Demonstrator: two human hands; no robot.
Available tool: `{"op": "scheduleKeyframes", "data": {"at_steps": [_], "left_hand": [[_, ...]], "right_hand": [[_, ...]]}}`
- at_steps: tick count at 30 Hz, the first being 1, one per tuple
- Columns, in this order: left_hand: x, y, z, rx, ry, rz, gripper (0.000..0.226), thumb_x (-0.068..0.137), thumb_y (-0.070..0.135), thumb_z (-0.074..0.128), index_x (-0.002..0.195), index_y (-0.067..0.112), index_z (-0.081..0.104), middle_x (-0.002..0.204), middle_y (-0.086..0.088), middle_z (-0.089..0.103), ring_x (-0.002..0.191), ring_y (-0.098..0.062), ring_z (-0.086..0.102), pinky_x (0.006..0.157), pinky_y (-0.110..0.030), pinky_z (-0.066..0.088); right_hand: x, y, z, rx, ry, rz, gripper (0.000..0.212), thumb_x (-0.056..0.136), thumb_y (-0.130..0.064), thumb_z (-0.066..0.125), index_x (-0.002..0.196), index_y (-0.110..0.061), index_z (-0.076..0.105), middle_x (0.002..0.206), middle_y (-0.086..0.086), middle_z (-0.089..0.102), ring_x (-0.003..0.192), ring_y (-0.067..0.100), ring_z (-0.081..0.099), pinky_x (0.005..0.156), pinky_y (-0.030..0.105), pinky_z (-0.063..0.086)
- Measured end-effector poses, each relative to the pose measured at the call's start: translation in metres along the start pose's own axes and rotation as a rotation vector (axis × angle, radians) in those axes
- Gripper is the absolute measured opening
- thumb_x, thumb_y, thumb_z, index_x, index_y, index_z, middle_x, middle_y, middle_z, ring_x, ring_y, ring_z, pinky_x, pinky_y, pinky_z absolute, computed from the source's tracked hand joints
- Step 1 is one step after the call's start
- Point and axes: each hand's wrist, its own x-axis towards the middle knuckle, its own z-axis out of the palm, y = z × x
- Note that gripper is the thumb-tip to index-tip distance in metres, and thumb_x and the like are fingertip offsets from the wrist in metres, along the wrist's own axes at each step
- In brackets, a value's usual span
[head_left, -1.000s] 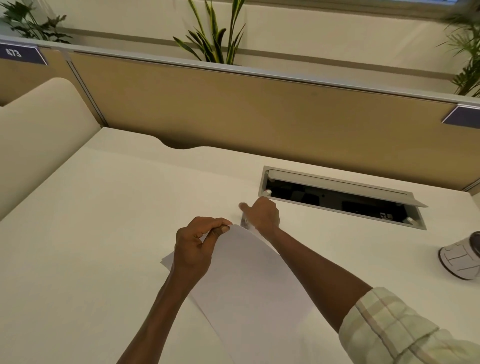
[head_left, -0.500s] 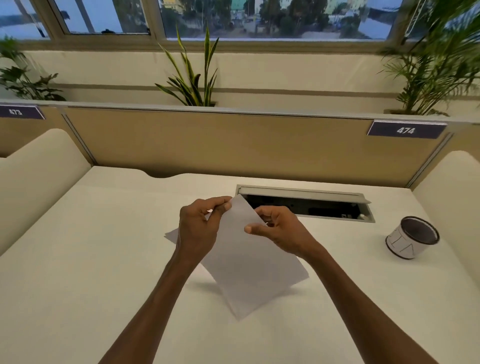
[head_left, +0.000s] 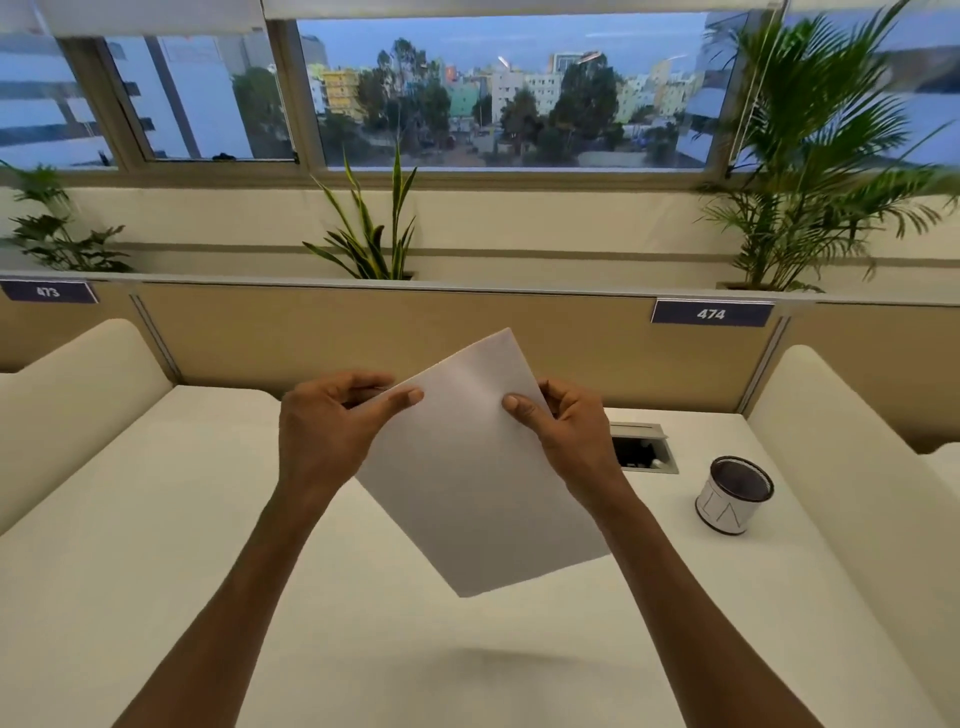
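A white sheet of paper (head_left: 480, 467) hangs in the air above the white desk (head_left: 130, 545), tilted with one corner pointing up. My left hand (head_left: 332, 431) pinches its left edge between thumb and fingers. My right hand (head_left: 563, 431) pinches its right edge, thumb on the front face. The sheet casts a faint shadow on the desk below it.
A white cup with a dark rim (head_left: 733, 493) stands on the desk at the right. An open cable tray (head_left: 644, 452) is set into the desk behind my right hand. A tan partition (head_left: 311, 332) with the label 474 (head_left: 710, 313) closes the back; padded dividers flank both sides.
The sheet lay on the desk under my left hand a second ago. Both hands have lifted it clear of the desk, and my view has risen toward the window.
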Motion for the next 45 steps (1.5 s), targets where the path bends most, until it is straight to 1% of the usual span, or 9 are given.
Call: {"op": "scheduleKeyframes", "data": {"at_steps": [4, 8, 12, 22, 25, 30, 39, 42, 45], "left_hand": [[-0.007, 0.006, -0.016, -0.128, 0.085, -0.073, 0.048, 0.06, 0.048, 0.084, 0.098, 0.021, 0.074, 0.09, 0.005, 0.074, 0.083, -0.009, 0.069, 0.073, -0.025, 0.054], [-0.014, 0.015, -0.017, -0.46, 0.015, -0.153, 0.056, 0.067, 0.031, 0.081, 0.118, 0.018, 0.061, 0.105, -0.002, 0.072, 0.093, -0.015, 0.07, 0.078, -0.029, 0.057], [-0.02, 0.026, -0.008, -0.701, -0.04, -0.168, 0.034, 0.074, 0.022, 0.073, 0.106, 0.015, 0.065, 0.099, -0.002, 0.075, 0.091, -0.018, 0.071, 0.078, -0.027, 0.058], [-0.024, 0.036, 0.001, -0.61, 0.059, -0.109, 0.01, 0.081, 0.028, 0.068, 0.085, 0.021, 0.073, 0.084, 0.008, 0.076, 0.079, -0.014, 0.071, 0.069, -0.024, 0.059], [-0.024, 0.038, 0.003, -0.601, 0.08, -0.12, 0.019, 0.086, 0.027, 0.064, 0.071, 0.026, 0.076, 0.077, 0.01, 0.075, 0.074, -0.011, 0.07, 0.068, -0.024, 0.059], [-0.025, 0.039, 0.003, -0.59, 0.076, -0.103, 0.023, 0.088, 0.025, 0.062, 0.07, 0.031, 0.076, 0.076, 0.012, 0.075, 0.072, -0.008, 0.069, 0.067, -0.023, 0.059], [-0.024, 0.037, 0.002, -0.564, 0.102, -0.103, 0.016, 0.087, 0.027, 0.063, 0.075, 0.026, 0.074, 0.078, 0.014, 0.074, 0.076, -0.012, 0.07, 0.067, -0.023, 0.059], [-0.024, 0.039, 0.005, -0.523, 0.125, -0.122, 0.008, 0.086, 0.028, 0.065, 0.09, 0.024, 0.071, 0.086, 0.011, 0.075, 0.082, -0.012, 0.069, 0.076, -0.029, 0.059], [-0.026, 0.035, 0.018, -0.252, 0.133, -0.129, 0.051, 0.083, 0.035, 0.07, 0.128, 0.016, 0.055, 0.127, -0.007, 0.063, 0.11, -0.017, 0.062, 0.096, -0.039, 0.051]], "right_hand": [[-0.005, -0.021, -0.013, 0.105, 0.037, -0.015, 0.011, 0.086, -0.019, 0.071, 0.097, -0.019, 0.07, 0.09, -0.003, 0.076, 0.077, 0.02, 0.074, 0.066, 0.031, 0.06], [-0.006, -0.036, -0.023, 0.166, 0.068, -0.012, 0.017, 0.085, -0.02, 0.072, 0.101, -0.013, 0.071, 0.092, 0.0, 0.076, 0.077, 0.02, 0.073, 0.068, 0.032, 0.06], [-0.003, -0.045, -0.03, 0.19, 0.111, 0.003, 0.019, 0.084, -0.021, 0.073, 0.101, -0.012, 0.071, 0.093, 0.001, 0.076, 0.078, 0.021, 0.073, 0.07, 0.035, 0.061], [-0.003, -0.041, -0.044, 0.288, 0.141, 0.133, 0.025, 0.079, -0.017, 0.078, 0.101, -0.006, 0.071, 0.096, 0.01, 0.076, 0.082, 0.029, 0.073, 0.077, 0.044, 0.06], [-0.005, -0.042, -0.045, 0.297, 0.128, 0.147, 0.019, 0.082, -0.016, 0.075, 0.099, -0.007, 0.072, 0.091, 0.008, 0.076, 0.076, 0.023, 0.072, 0.073, 0.04, 0.061], [-0.005, -0.042, -0.046, 0.31, 0.128, 0.144, 0.018, 0.084, -0.016, 0.073, 0.098, -0.006, 0.072, 0.087, 0.006, 0.076, 0.07, 0.019, 0.071, 0.065, 0.033, 0.06], [-0.004, -0.041, -0.045, 0.302, 0.15, 0.151, 0.022, 0.083, -0.018, 0.075, 0.1, -0.005, 0.071, 0.09, 0.008, 0.076, 0.074, 0.022, 0.071, 0.067, 0.034, 0.059], [-0.005, -0.042, -0.043, 0.292, 0.169, 0.145, 0.023, 0.082, -0.019, 0.075, 0.101, -0.006, 0.071, 0.089, 0.005, 0.076, 0.072, 0.019, 0.072, 0.066, 0.033, 0.059], [-0.005, -0.043, -0.04, 0.276, 0.223, 0.121, 0.022, 0.082, -0.021, 0.075, 0.1, -0.008, 0.071, 0.089, 0.002, 0.076, 0.072, 0.017, 0.073, 0.066, 0.031, 0.06]]}}
